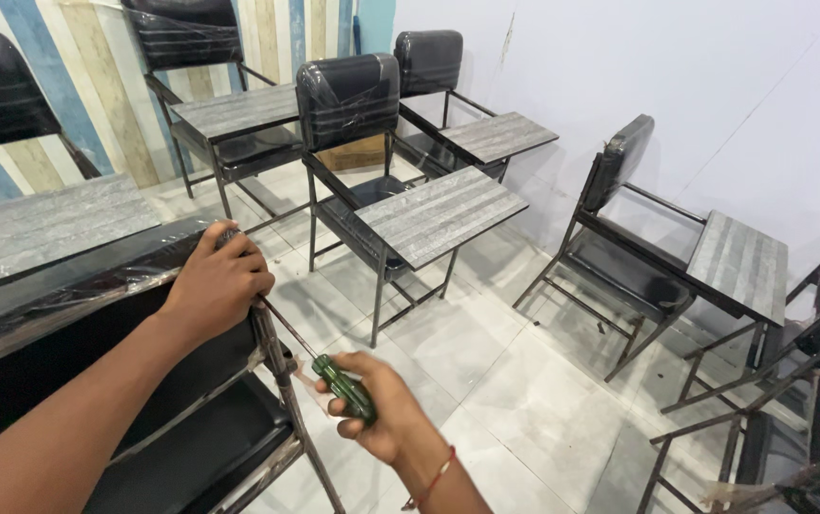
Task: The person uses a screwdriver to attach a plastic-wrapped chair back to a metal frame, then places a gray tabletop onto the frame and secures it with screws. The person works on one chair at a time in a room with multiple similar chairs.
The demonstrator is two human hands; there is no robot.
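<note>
The right hand (379, 405) is closed around a green-handled screwdriver (343, 387), its shaft angled up to the chair frame (275, 357) under the left hand (220, 284), which grips the frame's top corner. Best to keep the shaft in line with the screw and the frame steady.

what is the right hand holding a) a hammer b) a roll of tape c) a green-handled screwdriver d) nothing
c: the right hand is wrapped around the green handle of a screwdriver, whose thin shaft runs up toward the left hand gripping the top corner of the near chair's metal frame.
</note>
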